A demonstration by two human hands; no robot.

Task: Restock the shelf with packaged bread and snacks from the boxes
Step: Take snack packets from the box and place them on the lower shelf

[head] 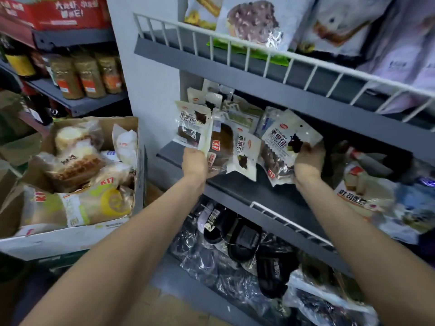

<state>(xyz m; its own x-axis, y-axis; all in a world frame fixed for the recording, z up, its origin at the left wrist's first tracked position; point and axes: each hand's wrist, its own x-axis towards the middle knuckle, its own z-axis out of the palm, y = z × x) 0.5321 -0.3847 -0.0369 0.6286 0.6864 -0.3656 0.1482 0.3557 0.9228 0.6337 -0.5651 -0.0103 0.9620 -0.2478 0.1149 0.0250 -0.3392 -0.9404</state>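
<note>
Nearest the camera, two bare forearms reached up toward the middle shelf (235, 184). The left hand (194, 161) was closed around the lower edge of a white bread packet (193, 125), fingers curled out of sight behind the film, holding it upright at the shelf's left end. The right hand (308, 161) pinched the corner of a second packet (287, 142), which tilted over the shelf's front; how many fingers gripped it I could not tell.

These packets looked light, soft and easily crushed, with slick, crinkly film. They would likely handle best held by the sealed edge or cradled loosely at the sides, never squeezed across the bun.

Between the hands, more packets (244, 154) leaned loosely against one another on the shelf. To the left, beside the shelf, an open box (70, 234) held more wrapped bread (77, 165) waiting to be shelved. Farther up, behind a white wire rail (259, 64), large snack bags (256, 22) stood on the top shelf.
</note>
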